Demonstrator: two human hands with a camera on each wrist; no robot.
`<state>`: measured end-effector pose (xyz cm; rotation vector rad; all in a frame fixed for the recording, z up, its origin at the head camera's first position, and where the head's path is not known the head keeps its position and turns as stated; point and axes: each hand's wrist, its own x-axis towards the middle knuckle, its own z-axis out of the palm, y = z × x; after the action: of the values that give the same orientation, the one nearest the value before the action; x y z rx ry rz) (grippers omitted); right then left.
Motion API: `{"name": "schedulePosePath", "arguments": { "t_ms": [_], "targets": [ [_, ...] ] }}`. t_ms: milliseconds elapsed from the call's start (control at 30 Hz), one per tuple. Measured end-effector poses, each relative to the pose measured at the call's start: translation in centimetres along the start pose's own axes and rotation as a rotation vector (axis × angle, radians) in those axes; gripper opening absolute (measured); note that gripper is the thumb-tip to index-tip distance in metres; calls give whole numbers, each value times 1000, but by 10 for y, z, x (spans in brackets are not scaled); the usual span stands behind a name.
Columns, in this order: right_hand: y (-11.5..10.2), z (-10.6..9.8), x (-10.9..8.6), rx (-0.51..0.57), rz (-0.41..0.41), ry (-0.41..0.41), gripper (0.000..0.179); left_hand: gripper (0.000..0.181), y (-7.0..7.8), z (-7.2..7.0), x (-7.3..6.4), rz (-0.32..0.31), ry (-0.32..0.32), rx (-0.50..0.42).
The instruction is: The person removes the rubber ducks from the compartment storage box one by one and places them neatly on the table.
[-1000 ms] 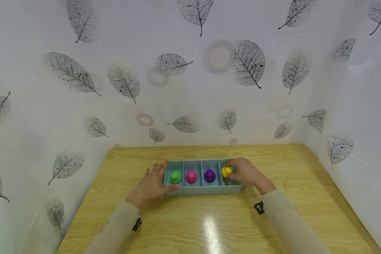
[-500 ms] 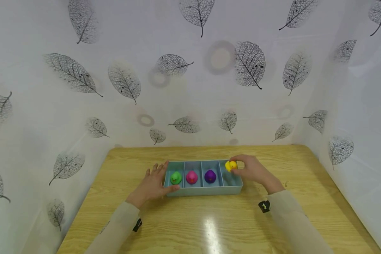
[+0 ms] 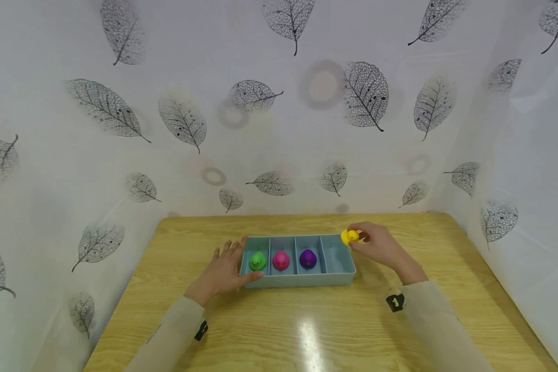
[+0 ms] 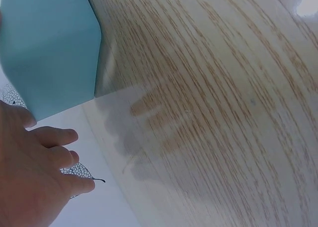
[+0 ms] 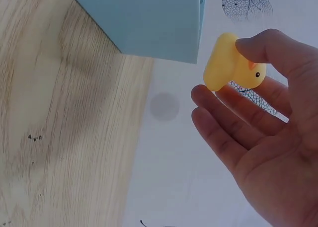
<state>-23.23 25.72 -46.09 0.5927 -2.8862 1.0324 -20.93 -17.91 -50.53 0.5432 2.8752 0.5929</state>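
A pale blue box (image 3: 297,280) with several compartments stands on the table in the head view. A green rubber duck (image 3: 258,261), a pink rubber duck (image 3: 281,260) and a purple rubber duck (image 3: 308,259) sit one per compartment, from the left. Fingers spread, my left hand (image 3: 220,271) rests against the box's left end, its thumb on the front edge. My right hand (image 3: 378,248) pinches a yellow rubber duck (image 3: 350,237) at the back right corner, above the rim. In the right wrist view, thumb and fingers hold the yellow duck (image 5: 231,63) apart from the box wall.
The wood-grain table (image 3: 260,330) extends in front of the box and to both sides. White sheeting (image 3: 279,124) printed with leaves rises behind the table and along its left and right edges.
My right hand has lifted the yellow duck out of the rightmost compartment and carried it back and to the right. My left hand has stayed in place.
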Motion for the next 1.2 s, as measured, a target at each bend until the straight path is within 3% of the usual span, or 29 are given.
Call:
{"name": "schedulePosePath", "arguments": {
  "t_ms": [733,1200],
  "targets": [
    [27,-6,-16,-16,118,70,43,114,0,0,-1,-4,0,0],
    [54,1,-25,-42,205,37,44,114,1,-1,-1,-8,-9,-7]
  ]
}}
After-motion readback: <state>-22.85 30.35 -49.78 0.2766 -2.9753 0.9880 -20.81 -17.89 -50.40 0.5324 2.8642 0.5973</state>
